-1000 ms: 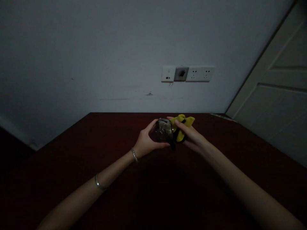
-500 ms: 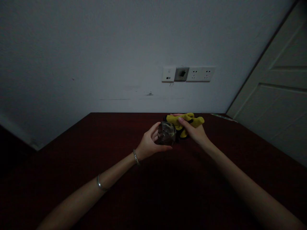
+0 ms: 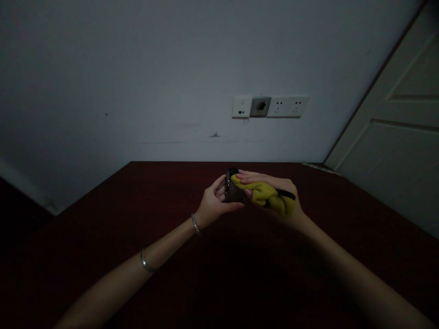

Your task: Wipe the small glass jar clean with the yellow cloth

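My left hand (image 3: 215,203) is closed around a small dark, shiny, see-through object (image 3: 233,193), perhaps a glass; the dim light hides its exact kind. Thumb below and fingers behind, it holds the object above the dark red table (image 3: 164,183). My right hand (image 3: 286,187) grips a bunched yellow cloth with black edging (image 3: 265,192). The cloth's left end and my right fingertips press against the upper right side of the dark object. Part of the object is hidden behind the cloth and fingers.
A pale wall (image 3: 171,82) rises at the table's far edge, with a row of sockets and switches (image 3: 270,107) on it. To the right stands a white panelled door (image 3: 401,132). A thin pale strip (image 3: 320,168) lies near the table's back right edge.
My right hand has turned over, its back now upward, and the cloth has swung lower beneath it. The cloth's end has moved left onto the dark object, which is slightly turned in my left hand.
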Motion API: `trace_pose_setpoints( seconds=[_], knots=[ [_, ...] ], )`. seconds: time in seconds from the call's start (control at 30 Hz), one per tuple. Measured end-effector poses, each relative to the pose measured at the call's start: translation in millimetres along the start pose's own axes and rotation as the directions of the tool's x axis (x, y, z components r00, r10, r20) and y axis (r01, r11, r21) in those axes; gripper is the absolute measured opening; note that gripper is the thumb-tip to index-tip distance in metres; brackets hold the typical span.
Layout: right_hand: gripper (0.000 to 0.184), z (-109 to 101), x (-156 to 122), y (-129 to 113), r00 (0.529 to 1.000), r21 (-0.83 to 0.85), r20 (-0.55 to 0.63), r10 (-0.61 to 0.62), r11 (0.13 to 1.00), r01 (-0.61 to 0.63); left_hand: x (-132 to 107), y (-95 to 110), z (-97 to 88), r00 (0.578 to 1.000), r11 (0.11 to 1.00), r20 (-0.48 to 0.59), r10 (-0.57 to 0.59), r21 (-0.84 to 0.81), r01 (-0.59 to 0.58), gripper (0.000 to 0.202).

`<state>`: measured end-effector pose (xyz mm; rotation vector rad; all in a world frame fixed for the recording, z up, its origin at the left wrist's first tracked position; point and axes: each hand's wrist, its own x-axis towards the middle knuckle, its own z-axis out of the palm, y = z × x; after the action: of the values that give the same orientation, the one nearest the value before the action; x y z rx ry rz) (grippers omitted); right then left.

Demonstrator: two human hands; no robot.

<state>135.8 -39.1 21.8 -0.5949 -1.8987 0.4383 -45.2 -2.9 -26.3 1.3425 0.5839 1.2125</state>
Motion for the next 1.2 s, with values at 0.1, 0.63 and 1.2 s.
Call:
trace_pose_setpoints(
  seconds=[0.1, 0.63, 1.2],
  knots=[
    [0.034, -1, -2, 1, 0.998, 0.015, 0.058, -0.006, 1.0, 0.005, 1, 0, 0.4, 0.999, 0.999, -0.001, 0.039, -0.017, -0.039, 0.083],
    [0.058, -8, 1, -1, 0.993, -0.23, 0.012, -0.12, 0.966, 0.119, -2, -4, -3.5, 1.0, 0.998, 0.011, 0.0, 0.055, 0.0, 0.107],
    [0.045, -10, 9, -7, 0.96, 0.118, 0.136, 0.246, 0.958, -0.262, -2, -4, -1.1, 1.0, 1.0, -0.028, 0.011, 0.017, -0.01, 0.101]
  ],
)
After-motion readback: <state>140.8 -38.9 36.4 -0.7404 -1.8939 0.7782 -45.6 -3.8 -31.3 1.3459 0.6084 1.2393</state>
